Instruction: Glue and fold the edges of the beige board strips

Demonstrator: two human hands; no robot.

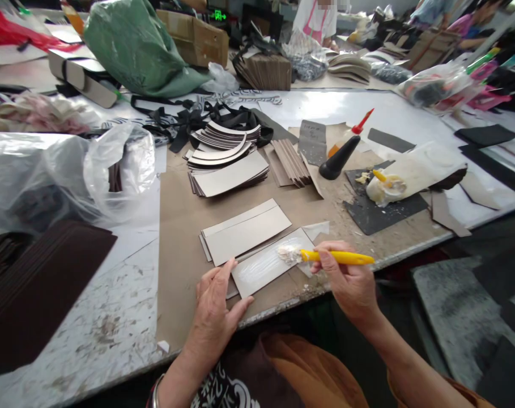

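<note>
Plainly, the right grip (348, 279) holds a brush (342, 258), the left grip (215, 300) wide against a card (257, 274).

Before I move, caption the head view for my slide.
Right hand holds a yellow brush against a pale card; left hand touches the card's edge.

One right hand (351, 285) holds one yellow brush (348, 258) and one left hand (215, 303) is to the brush's left, two hands in all. Under the brush is one smeared panel (255, 273); beyond the brush are one black cone (340, 158) and one red-tipped bottle (357, 129). Farther beyond, left of the brush, are one green bag (132, 51) and one cardboard box (200, 42).
</note>
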